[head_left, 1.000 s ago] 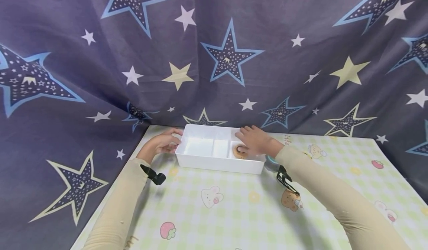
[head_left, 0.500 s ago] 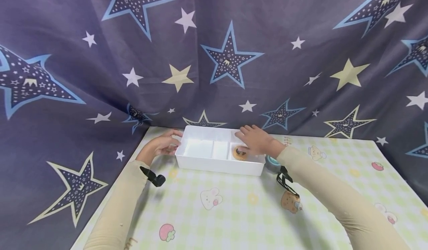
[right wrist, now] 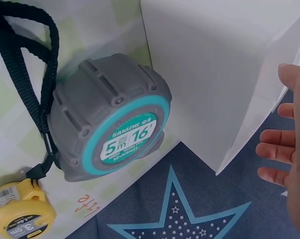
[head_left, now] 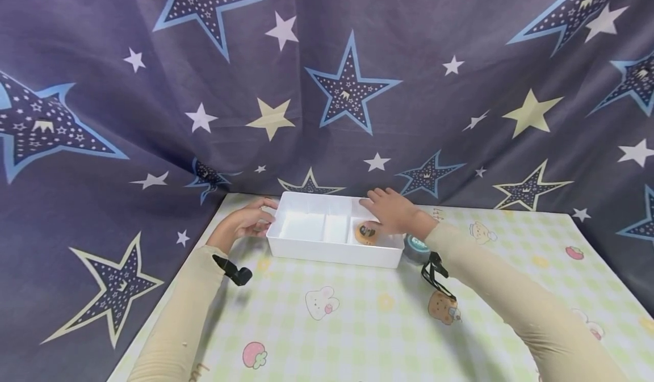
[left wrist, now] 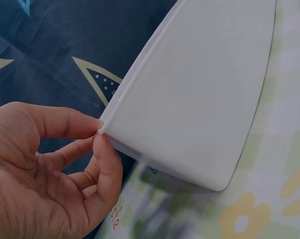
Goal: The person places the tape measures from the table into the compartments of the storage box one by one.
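A white divided box [head_left: 332,250] stands on the table near the star-patterned cloth. My left hand [head_left: 250,219] pinches the rim at its left end between thumb and fingers; the left wrist view shows this pinch at the corner [left wrist: 101,130]. Over the right-hand compartment is my right hand [head_left: 392,213], its thumb side above a round orange thing with a dark label [head_left: 367,233] lying inside. In the right wrist view the fingers [right wrist: 276,153] are spaced apart by the back wall, with nothing between them. A grey and teal tape measure [right wrist: 115,117] stands outside, beside the box's right end.
A yellow tape measure [right wrist: 23,211] lies beyond the grey one, on the checked tablecloth [head_left: 357,325]. The grey one's black strap [right wrist: 28,55] shows above it. Dark star-patterned cloth [head_left: 327,160] rises right behind the table's back edge.
My right hand has lifted slightly from the round orange thing and shifted a little right, baring more of its dark label. The left hand keeps its pinch on the box.
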Demonstrator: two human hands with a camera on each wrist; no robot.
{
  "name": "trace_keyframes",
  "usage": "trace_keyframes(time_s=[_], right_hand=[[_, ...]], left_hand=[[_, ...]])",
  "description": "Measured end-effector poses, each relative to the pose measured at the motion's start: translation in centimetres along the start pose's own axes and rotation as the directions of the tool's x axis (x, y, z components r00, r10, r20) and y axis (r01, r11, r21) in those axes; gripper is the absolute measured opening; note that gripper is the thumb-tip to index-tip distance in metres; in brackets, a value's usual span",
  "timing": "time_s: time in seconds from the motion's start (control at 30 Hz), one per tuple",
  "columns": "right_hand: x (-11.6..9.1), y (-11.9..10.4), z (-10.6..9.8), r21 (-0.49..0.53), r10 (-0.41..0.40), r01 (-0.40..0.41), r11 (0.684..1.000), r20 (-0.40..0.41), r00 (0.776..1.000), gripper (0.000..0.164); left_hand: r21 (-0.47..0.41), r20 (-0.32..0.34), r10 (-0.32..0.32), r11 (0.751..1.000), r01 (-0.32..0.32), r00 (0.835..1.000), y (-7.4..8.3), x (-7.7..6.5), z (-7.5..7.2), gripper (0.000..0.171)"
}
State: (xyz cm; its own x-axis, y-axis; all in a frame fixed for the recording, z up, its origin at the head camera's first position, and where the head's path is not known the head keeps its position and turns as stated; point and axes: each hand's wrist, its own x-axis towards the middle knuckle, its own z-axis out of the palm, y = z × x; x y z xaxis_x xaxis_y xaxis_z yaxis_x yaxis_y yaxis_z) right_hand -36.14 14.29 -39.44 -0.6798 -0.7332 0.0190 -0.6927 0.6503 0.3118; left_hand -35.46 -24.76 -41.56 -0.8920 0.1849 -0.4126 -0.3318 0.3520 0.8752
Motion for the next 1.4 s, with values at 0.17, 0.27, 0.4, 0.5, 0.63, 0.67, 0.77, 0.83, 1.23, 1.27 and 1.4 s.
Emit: trace_keyframes(time_s=[0.17,0.27,0.4,0.5,0.63,0.67,0.77,0.83,1.23,1.27,1.4], right_hand=[[-0.3,0.1,-0.5,0.018,0.015,-0.015,1.0,-0.014,1.0,0.061],[-0.6,0.2,-0.8,0.029,0.019,-0.018,0.999,-0.034,0.999,0.06],[-1.1,0.7,-1.4,0.036,0.022,-0.019,0.999,-0.067,0.998,0.057],[-1.5,1.1,-2.4,0.057,0.028,-0.023,0.998,-0.093,0.995,0.055],[-2.3,1.7,-3.5,0.101,0.052,-0.042,0.994,-0.098,0.994,0.055],[-2.6,1.9,-3.7,0.112,0.064,-0.052,0.992,-0.099,0.993,0.055],[-3.8,2.5,-4.1,0.146,0.094,-0.077,0.986,-0.111,0.989,0.056],[-4.8,2.9,-4.2,0.173,0.113,-0.09,0.981,-0.127,0.986,0.057],[-10.9,5.9,-1.8,0.199,0.208,-0.182,0.963,-0.119,0.971,0.055],[-11.3,6.0,-1.6,0.208,0.213,-0.187,0.96,-0.114,0.97,0.055],[-13.2,6.7,-0.9,0.219,0.246,-0.223,0.95,-0.086,0.965,0.056]], left_hand=[[0.006,-0.001,0.004,1.0,-0.004,1.0,0.0,-0.2,0.1,0.06],[0.016,-0.003,0.008,1.0,-0.008,1.0,0.0,-0.2,0.1,0.06],[0.025,-0.006,0.012,1.0,-0.012,1.0,0.1,-0.2,0.2,0.06],[0.028,-0.012,0.014,1.0,-0.013,1.0,0.2,-0.2,0.2,0.06],[0.03,-0.02,0.009,1.0,-0.009,1.0,0.1,-0.1,0.1,0.061],[0.031,-0.021,0.009,0.999,-0.009,1.0,0.1,-0.1,0.1,0.061],[0.032,-0.023,0.007,0.999,-0.006,1.0,0.1,-0.1,0.2,0.06],[0.031,-0.025,0.005,1.0,-0.005,1.0,0.1,0.0,0.2,0.059],[0.082,-0.026,-0.008,0.997,0.01,1.0,0.7,-0.3,0.4,0.058],[0.089,-0.026,-0.008,0.996,0.011,1.0,0.8,-0.3,0.4,0.058],[0.103,-0.022,-0.009,0.995,0.011,1.0,0.8,-0.1,0.4,0.058]])
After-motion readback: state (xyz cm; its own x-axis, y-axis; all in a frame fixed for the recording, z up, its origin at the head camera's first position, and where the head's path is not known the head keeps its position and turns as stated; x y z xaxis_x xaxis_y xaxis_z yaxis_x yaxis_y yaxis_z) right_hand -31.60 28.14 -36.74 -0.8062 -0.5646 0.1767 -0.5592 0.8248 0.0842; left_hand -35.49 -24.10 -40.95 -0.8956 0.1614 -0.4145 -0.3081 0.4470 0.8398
